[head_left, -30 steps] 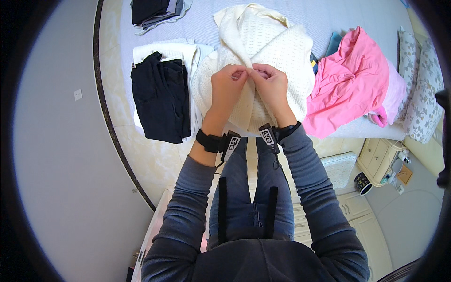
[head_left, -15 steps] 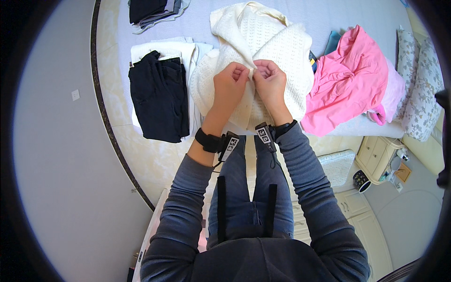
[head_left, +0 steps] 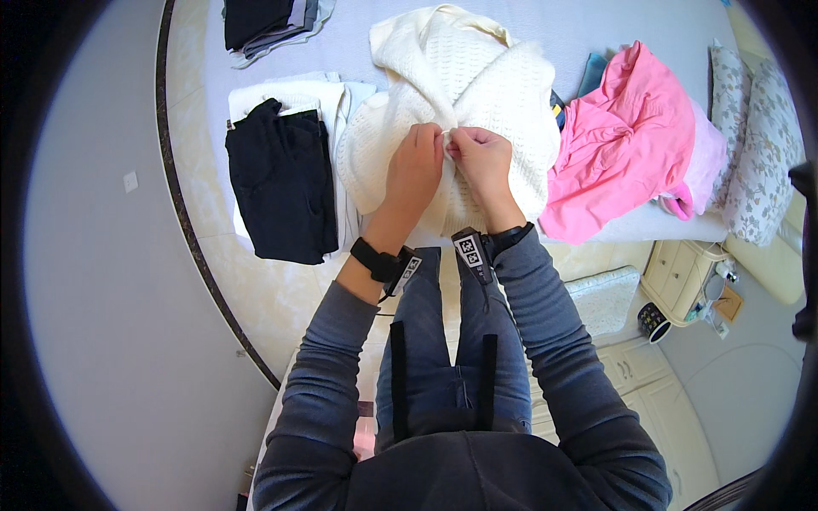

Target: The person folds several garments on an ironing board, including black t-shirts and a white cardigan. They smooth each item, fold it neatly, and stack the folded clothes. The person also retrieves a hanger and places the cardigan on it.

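A cream knitted cardigan (head_left: 503, 98) lies spread on the bed in front of me, its two front edges meeting between my hands. My left hand (head_left: 415, 166) is closed in a pinch on the left front edge, thumb and fingertips pressed together. Close beside it, my right hand (head_left: 484, 160) pinches the other edge, its fingertips almost touching the left ones. A tiny pale spot, possibly a button, shows between the fingertips, partly hidden by them. The cardigan's neckline points away from me and its hem lies toward my body.
Left of the cardigan, folded black trousers (head_left: 281, 187) rest on white clothes (head_left: 341, 98). Another folded dark stack (head_left: 264, 25) sits farther back. A pink garment (head_left: 622, 145) is heaped on the right, near patterned pillows (head_left: 763, 162). A cream bedside cabinet (head_left: 673, 277) stands beyond the bed's edge.
Both hands have come slightly nearer my body and the left hand has turned, its back now facing up more. The fingertips still pinch the cardigan's front edges. The whole view has shifted slightly.
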The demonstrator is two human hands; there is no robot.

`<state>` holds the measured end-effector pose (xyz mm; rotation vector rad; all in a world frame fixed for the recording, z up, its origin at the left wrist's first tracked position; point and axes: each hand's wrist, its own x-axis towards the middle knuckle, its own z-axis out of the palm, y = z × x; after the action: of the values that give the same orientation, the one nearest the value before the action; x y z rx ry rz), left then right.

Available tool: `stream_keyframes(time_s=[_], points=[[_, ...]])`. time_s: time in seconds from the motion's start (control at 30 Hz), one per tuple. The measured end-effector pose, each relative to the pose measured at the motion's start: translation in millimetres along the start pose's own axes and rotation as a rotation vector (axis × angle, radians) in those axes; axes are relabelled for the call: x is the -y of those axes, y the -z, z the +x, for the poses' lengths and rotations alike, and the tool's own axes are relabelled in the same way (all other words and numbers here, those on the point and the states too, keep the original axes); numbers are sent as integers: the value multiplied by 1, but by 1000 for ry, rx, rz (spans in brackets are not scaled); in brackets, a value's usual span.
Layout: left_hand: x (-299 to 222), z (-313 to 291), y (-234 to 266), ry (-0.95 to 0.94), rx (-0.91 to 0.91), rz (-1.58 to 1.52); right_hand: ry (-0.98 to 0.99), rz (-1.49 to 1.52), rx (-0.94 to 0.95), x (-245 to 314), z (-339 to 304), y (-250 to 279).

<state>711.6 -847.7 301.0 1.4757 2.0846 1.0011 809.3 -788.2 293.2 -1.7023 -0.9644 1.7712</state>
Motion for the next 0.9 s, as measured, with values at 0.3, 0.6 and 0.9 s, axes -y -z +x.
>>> stream_keyframes(time_s=[0.3,0.6,0.9], points=[[0,7,10,12,93,-36,200,-98,-83,-16,2,-7],[15,4,-1,601,72,-750,151,180,-14,-13,-6,-8],[11,-6,17,679,-186,-725,283,123,-95,2,-18,31]])
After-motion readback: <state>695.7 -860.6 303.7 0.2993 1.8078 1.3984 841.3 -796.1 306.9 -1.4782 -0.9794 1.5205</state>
